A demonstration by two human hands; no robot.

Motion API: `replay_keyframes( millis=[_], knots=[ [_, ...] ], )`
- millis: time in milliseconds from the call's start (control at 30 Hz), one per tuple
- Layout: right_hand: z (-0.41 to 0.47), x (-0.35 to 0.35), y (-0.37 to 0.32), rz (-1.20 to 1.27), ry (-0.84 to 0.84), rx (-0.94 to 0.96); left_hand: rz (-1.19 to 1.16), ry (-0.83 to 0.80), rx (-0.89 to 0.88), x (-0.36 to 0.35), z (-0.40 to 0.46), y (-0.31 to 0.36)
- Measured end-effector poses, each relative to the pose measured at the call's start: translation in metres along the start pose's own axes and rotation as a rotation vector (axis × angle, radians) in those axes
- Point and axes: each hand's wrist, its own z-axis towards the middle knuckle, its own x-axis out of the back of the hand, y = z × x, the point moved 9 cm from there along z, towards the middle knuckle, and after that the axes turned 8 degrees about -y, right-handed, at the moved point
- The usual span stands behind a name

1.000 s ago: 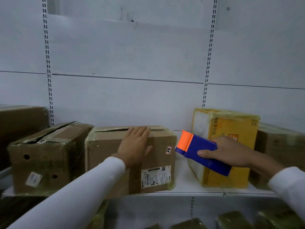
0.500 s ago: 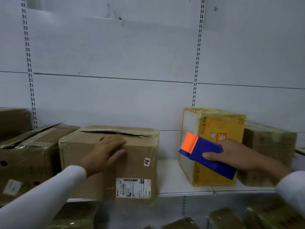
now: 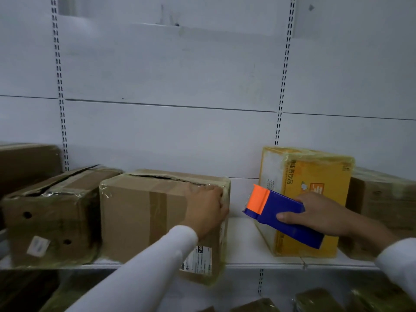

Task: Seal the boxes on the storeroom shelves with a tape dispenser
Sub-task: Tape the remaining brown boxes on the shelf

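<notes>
At the far left I see a dark brown box (image 3: 27, 165) against the white back panel (image 3: 168, 75), partly cut off by the frame edge. Just beside it sits a battered carton (image 3: 49, 217) with round holes in its front, a small white sticker low on its face and a top flap that gapes open along a dark slit.

Next comes the middle box (image 3: 144, 215), plain brown with a strip of tape running down its front and a torn seam across the top. Its lower right corner hangs a little over the edge of the white shelf (image 3: 243, 239), and a printed label shows there. My left hand (image 3: 206, 209) rests on the upper right of this box's front, fingers curled around the right edge; the white sleeve (image 3: 144, 271) runs down toward the bottom of the view.

A bare stretch of shelf separates that box from the tape dispenser (image 3: 281, 218), which is held in the air, blue-bodied with an orange toothed end pointing left. My right hand (image 3: 319, 215) grips it, thumb along the near side and fingers wrapped over the top. Behind it stands an upright yellow box (image 3: 310, 176) wrapped in clear film, and a brown box (image 3: 382, 199) touches its right side. Below the shelf, more film-wrapped packages (image 3: 315, 300) show dimly.
</notes>
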Motion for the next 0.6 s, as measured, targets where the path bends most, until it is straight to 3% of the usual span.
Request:
replay_keyframes(
  millis=[267, 600],
  knots=[
    [-0.002, -0.009, -0.005, 0.154, -0.126, 0.081, -0.294, 0.162, -0.311, 0.035, -0.041, -0.028],
    [0.003, -0.007, -0.016, 0.179, -0.174, 0.101, -0.334, 0.155, -0.428, 0.052, -0.074, -0.015]
  ],
)
